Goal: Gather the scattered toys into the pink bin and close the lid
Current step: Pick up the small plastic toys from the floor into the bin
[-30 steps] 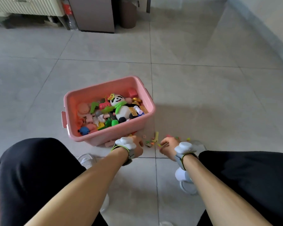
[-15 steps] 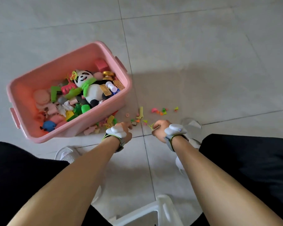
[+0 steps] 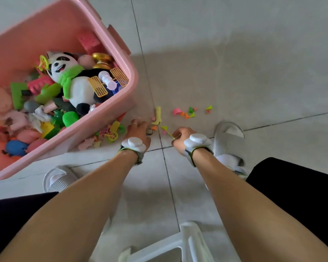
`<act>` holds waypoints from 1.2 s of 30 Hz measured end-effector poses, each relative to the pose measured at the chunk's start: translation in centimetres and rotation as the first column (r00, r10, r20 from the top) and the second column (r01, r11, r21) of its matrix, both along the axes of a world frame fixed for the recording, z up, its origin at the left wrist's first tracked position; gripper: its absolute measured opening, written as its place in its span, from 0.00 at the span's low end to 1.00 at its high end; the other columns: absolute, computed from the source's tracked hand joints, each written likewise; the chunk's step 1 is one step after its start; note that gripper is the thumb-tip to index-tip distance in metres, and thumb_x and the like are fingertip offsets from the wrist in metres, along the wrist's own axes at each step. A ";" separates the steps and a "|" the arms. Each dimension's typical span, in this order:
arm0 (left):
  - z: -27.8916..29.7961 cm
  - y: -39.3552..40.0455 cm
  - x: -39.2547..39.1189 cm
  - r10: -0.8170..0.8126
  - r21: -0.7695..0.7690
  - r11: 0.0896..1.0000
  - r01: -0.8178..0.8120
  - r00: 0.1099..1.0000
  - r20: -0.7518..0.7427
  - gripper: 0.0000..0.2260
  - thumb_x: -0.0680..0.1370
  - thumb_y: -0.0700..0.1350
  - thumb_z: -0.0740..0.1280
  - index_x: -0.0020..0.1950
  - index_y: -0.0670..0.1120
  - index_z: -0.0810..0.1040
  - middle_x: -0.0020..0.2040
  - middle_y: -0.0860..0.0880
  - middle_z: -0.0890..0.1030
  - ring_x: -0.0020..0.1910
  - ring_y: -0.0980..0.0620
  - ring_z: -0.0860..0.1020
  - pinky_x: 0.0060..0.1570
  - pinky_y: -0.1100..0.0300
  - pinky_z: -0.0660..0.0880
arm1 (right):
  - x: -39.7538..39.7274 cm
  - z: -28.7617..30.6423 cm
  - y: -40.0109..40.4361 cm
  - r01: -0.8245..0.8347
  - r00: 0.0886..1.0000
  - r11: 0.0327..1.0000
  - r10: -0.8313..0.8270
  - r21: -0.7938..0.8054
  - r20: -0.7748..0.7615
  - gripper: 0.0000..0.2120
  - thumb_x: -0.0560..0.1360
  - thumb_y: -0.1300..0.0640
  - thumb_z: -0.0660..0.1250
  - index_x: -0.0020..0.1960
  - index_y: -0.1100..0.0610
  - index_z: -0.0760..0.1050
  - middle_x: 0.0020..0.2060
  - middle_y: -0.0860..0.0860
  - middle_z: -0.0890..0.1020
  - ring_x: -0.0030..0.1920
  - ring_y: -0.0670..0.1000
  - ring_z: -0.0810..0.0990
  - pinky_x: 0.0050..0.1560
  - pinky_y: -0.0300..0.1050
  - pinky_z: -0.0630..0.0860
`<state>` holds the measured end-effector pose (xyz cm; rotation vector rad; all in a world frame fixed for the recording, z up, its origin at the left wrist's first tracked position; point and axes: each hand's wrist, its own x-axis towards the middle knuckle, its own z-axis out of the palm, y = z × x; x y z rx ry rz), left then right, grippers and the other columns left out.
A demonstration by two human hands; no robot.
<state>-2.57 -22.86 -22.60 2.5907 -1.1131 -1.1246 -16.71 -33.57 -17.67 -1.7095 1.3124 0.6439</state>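
Your open-topped pink plastic bin (image 3: 121, 52) sits on the pale tiled floor (image 3: 244, 59) at the upper left, already well stocked: a plush panda with a green scarf (image 3: 72, 80) lies on a heap of small plastic pieces, so I judge most of the gathering done. What is left is the loose stuff outside it. A yellow-and-pink toy bicycle (image 3: 111, 132) and a few pale scraps lie tight against the bin's near wall, a yellow toy boot (image 3: 158, 115) lies just beyond your fingers, and a scatter of tiny neon pink, orange and green bits (image 3: 187, 112) lies farther right. No lid shows anywhere, so closing is not yet begun.

Your left hand (image 3: 137, 132) is down on the floor beside the bin's corner, fingers curled onto a small dark piece; whether it has a true hold, you cannot tell from here. Your right hand (image 3: 181, 138) is curled and pinches a thin yellow-green stick (image 3: 169, 134).

For room: the bin's near corner crowds your left hand, so the pieces wedged under its wall will need raking out sideways. Your grey slippers (image 3: 228, 140) flank the work, the right one just beside your right wrist. A white plastic stool (image 3: 187, 241) sits low between your knees. The floor beyond the neon bits gives open reach.
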 end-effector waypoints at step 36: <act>-1.9 0.4 -1.9 0.133 -0.060 0.989 -0.135 0.990 -0.039 0.05 0.75 0.45 0.67 0.50 0.47 0.75 0.49 0.48 0.76 0.48 0.45 0.77 0.45 0.57 0.73 | 1.5 -5.0 -0.1 -0.306 0.946 0.942 0.286 -0.135 -0.152 0.17 0.78 0.61 0.61 0.67 0.61 0.69 0.66 0.57 0.72 0.67 0.57 0.72 0.65 0.45 0.68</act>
